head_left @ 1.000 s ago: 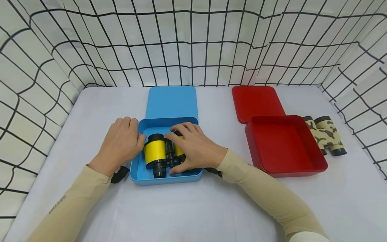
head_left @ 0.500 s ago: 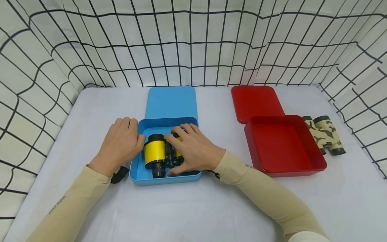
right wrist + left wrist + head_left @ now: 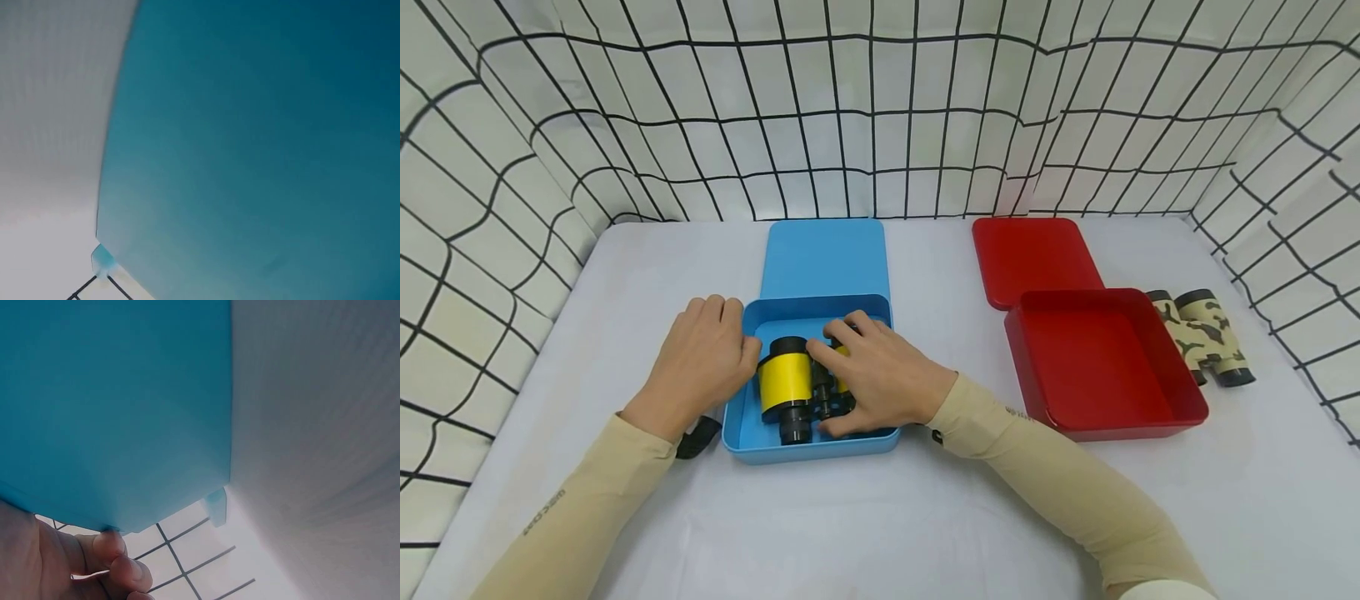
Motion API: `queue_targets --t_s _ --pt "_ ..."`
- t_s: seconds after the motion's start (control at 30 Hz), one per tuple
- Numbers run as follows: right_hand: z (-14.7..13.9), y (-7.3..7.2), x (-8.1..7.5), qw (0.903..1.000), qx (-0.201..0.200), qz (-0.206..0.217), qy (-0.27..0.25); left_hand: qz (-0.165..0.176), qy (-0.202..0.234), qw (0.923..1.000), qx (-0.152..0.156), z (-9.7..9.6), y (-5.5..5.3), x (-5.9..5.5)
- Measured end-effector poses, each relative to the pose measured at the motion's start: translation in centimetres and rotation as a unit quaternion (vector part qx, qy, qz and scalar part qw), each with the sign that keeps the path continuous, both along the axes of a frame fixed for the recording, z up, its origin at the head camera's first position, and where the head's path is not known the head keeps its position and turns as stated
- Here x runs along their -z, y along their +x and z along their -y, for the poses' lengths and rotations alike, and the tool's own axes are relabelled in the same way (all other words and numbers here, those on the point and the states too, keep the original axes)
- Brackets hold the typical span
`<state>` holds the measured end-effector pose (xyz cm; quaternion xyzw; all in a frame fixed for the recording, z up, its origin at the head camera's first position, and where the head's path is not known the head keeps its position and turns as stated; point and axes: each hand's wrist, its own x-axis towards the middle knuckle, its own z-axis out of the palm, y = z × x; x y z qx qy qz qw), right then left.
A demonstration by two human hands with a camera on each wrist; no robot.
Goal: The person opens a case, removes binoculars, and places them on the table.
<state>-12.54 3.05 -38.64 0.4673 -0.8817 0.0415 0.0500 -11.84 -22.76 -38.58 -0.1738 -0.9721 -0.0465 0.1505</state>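
Yellow-and-black binoculars (image 3: 786,382) lie in the blue box (image 3: 812,455), inside its walls. My right hand (image 3: 891,371) reaches over the box's right side and grips the right barrel, with the fingers on its far end and the thumb at its near end. That barrel is mostly hidden under the hand. At the left wall, my left hand (image 3: 700,358) holds the box rim with curled fingers and the thumb over the edge. Its curled fingertips (image 3: 128,569) show by the box's blue wall (image 3: 125,412) in the left wrist view. The right wrist view shows only the box's outer wall (image 3: 250,150) and the table.
A blue lid (image 3: 825,258) lies behind the blue box. To the right stands an open red box (image 3: 1105,367), with a red lid (image 3: 1033,262) behind it. Camouflage binoculars (image 3: 1213,337) lie beyond its right side. Black wire grid (image 3: 872,125) surrounds the white table (image 3: 880,525).
My right hand has shifted very slightly left over the binoculars, its grip much the same. The left hand stays at the rim. The head view has tilted a little.
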Motion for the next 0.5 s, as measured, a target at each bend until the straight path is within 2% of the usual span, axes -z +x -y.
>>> queue_targets --t_s 0.5 --pt "0.23 -0.10 -0.49 0.9996 -0.009 -0.023 0.013 -0.008 0.002 1.0000 0.006 0.15 0.09 -0.04"
